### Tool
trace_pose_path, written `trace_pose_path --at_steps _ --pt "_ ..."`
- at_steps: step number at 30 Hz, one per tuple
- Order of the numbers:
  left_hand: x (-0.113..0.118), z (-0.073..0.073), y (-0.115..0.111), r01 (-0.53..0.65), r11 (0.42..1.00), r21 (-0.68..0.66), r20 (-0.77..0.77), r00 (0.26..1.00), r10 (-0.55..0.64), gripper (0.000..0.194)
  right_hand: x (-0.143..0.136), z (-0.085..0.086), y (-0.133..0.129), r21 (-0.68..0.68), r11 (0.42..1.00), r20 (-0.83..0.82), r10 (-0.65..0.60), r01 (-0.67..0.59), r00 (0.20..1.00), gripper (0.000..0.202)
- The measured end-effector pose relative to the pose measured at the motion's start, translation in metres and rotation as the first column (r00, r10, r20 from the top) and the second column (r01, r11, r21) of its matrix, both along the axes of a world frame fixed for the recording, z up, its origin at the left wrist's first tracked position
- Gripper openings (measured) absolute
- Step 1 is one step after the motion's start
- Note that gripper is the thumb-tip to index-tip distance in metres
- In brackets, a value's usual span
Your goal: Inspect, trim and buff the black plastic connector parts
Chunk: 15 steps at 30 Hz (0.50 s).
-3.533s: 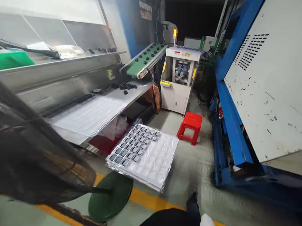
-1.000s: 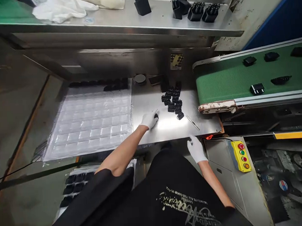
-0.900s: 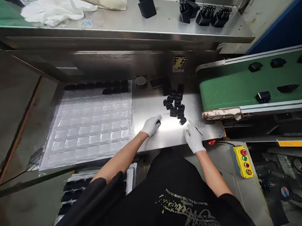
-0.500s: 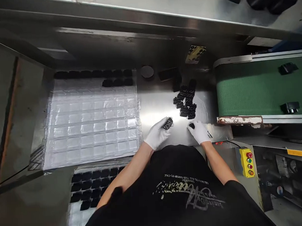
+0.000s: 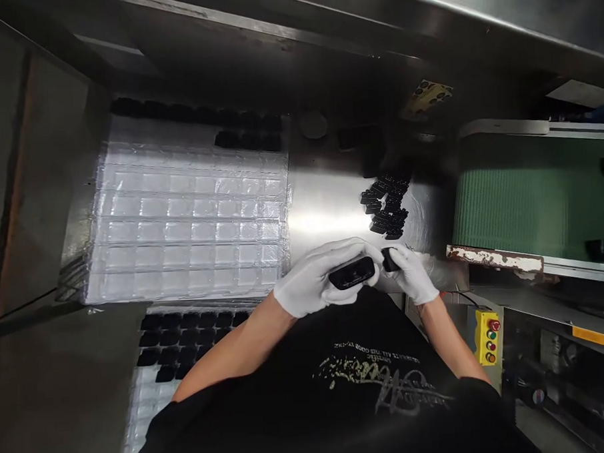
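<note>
My left hand (image 5: 312, 279), in a white glove, is closed around a black oblong plastic casing (image 5: 353, 272) with rounded ends, its long face turned up toward me. My right hand (image 5: 411, 275), gloved in white too, pinches a small black part (image 5: 389, 259) whose exact kind I cannot make out. The fingertips of both hands are close together in front of my chest. Just beyond them, a cluster of small black parts (image 5: 388, 206) lies on the metal table (image 5: 322, 222).
Left of my hands lies a clear blister tray (image 5: 192, 228), with black pieces (image 5: 248, 141) in its far rows. A second, partly filled tray (image 5: 146, 393) is lower left. At right are a green conveyor belt (image 5: 521, 197) carrying black parts and a yellow button box (image 5: 488, 338).
My left hand has risen toward the camera and moved right with the casing, whose face has turned. Both hands are now close together. The view has shifted, too.
</note>
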State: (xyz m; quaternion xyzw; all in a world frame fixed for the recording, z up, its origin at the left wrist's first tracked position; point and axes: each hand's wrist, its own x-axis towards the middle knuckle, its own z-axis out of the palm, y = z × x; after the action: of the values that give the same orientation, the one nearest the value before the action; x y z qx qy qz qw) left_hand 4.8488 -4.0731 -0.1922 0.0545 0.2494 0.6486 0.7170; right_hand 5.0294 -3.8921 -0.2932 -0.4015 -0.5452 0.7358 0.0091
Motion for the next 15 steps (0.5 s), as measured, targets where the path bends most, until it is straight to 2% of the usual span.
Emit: trace_pose_path --at_steps 3,4,6,9,15 --pt "0.004 0.001 0.006 0.043 0.999 0.01 0.06 0.997 -0.043 0.033 -0.001 0.057 -0.008 -0.21 0.978 -0.196 -0.059 0.017 0.979 0.035" --pt "0.006 0.002 0.008 0.06 0.998 0.018 0.095 0.994 -0.062 0.032 0.0 0.071 -0.01 -0.251 0.968 -0.247 -0.055 -0.009 0.967 0.034" --pt "0.011 0.003 0.011 0.095 0.995 0.031 0.169 0.981 -0.099 0.03 0.002 0.087 -0.013 -0.325 0.944 -0.325 -0.054 -0.058 0.944 0.034" --pt "0.019 0.004 0.012 0.131 0.991 0.033 0.227 0.964 -0.135 0.026 0.008 0.092 -0.017 -0.443 0.894 -0.351 -0.106 -0.065 0.93 0.034" --pt "0.037 0.001 0.013 0.138 0.988 0.062 0.211 0.966 -0.148 0.032 0.019 0.091 -0.025 -0.605 0.794 -0.331 -0.194 -0.05 0.923 0.033"
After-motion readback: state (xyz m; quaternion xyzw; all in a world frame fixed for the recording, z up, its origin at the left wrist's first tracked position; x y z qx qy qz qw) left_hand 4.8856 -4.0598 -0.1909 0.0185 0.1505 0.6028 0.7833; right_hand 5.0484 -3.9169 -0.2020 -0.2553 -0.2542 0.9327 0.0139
